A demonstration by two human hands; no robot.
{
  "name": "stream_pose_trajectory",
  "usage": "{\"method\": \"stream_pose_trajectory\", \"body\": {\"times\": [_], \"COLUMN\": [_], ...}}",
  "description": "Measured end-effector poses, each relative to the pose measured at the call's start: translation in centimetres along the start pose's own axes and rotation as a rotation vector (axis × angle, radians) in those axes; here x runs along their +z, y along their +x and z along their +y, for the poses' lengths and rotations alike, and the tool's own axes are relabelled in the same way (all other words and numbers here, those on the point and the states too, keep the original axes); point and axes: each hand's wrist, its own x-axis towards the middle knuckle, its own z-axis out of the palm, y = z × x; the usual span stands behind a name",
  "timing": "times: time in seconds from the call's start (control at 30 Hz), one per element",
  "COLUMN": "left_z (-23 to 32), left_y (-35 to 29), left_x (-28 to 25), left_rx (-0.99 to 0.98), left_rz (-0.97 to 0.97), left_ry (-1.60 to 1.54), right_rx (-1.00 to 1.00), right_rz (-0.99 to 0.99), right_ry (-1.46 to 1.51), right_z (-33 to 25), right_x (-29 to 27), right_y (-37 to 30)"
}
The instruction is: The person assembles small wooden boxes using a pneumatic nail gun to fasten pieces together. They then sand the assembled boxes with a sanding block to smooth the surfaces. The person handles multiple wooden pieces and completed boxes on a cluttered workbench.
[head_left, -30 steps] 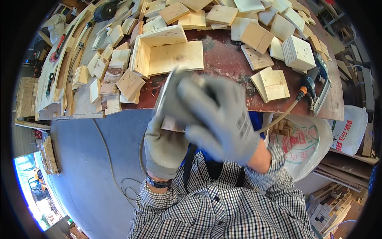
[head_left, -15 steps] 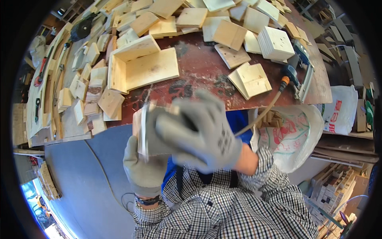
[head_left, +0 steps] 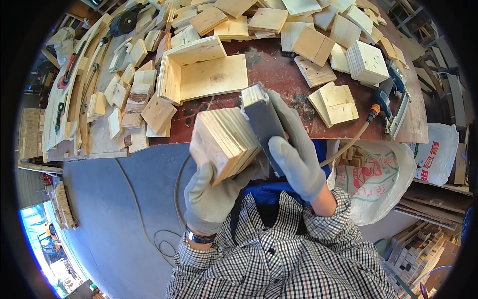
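Currently, both gloved hands are occupied just off the near edge of the worktable (head_left: 271,62). The left hand (head_left: 211,194) grasps a wood stack (head_left: 226,137) from below, tilted, layered edges facing up and right. The right hand (head_left: 301,162) grips a dark block (head_left: 264,127) along its length, just beside the stack; contact between the two cannot be confirmed. The table surface is dark red, scuffed and marked with black patches. On it, beyond the hands, lies an open wooden box (head_left: 214,79). Loose boards (head_left: 313,45) overlap across the far side, and small offcuts (head_left: 144,82) crowd the left, near long strips (head_left: 92,55) and a red-handled tool (head_left: 68,72). At the right edge sits a power tool (head_left: 393,94), joined by an orange fitting to a hose (head_left: 348,147). Below the table, a white sack (head_left: 373,174) contains wood pieces. The grey floor (head_left: 104,209) carries a looped cable (head_left: 132,182). More wood (head_left: 416,254) is piled lower right; at lower left, a bright opening (head_left: 47,244) shows a vehicle outside.
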Motion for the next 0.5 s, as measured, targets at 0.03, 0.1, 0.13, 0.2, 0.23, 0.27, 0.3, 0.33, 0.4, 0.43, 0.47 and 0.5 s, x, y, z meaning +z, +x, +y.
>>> {"method": "stream_pose_trajectory", "body": {"times": [0.03,0.1,0.13,0.2,0.23,0.27,0.3,0.33,0.4,0.43,0.47,0.5], "left_z": [0.3,0.8,0.5,-0.1,-0.5,-0.8,-1.1,-1.3,-1.6,-2.0,-1.3,-0.8], "left_y": [-0.1,-0.1,-0.2,-0.1,0.1,0.2,0.4,0.5,1.0,0.8,1.2,1.3], "left_x": [-0.2,-0.4,-2.2,-2.5,-2.4,-2.0,-1.9,-2.0,-1.8,-2.8,-0.8,1.2], "left_rx": [-0.007,-0.02,-0.065,-0.083,-0.092,-0.09,-0.092,-0.096,-0.079,-0.057,-0.031,0.006], "left_rz": [-0.017,-0.058,0.032,0.045,0.049,0.035,0.011,-0.015,0.032,-0.081,0.052,0.179], "left_ry": [0.039,0.113,0.042,-0.159,-0.259,-0.212,-0.296,-0.38,-0.432,-0.554,-0.381,-0.214], "right_rx": [0.07,0.206,0.225,0.209,0.2,0.116,-0.032,-0.18,-0.376,-0.28,-0.267,-0.314], "right_rz": [-0.004,-0.015,-0.01,0.057,0.092,0.18,0.163,0.146,0.144,0.096,0.026,-0.001], "right_ry": [0.088,0.257,0.328,0.322,0.318,0.255,0.003,-0.252,-0.667,-0.755,-0.828,-0.783], "right_z": [0.2,0.2,-0.5,-0.3,-0.2,0.3,1.0,1.6,1.7,0.1,-0.6,-0.7], "right_x": [0.0,0.3,0.4,1.4,2.0,2.6,2.4,1.7,1.6,2.3,2.6,3.2], "right_y": [0.2,0.5,0.6,0.6,0.6,0.4,0.3,0.1,0.5,-0.1,-0.7,-1.5]}}
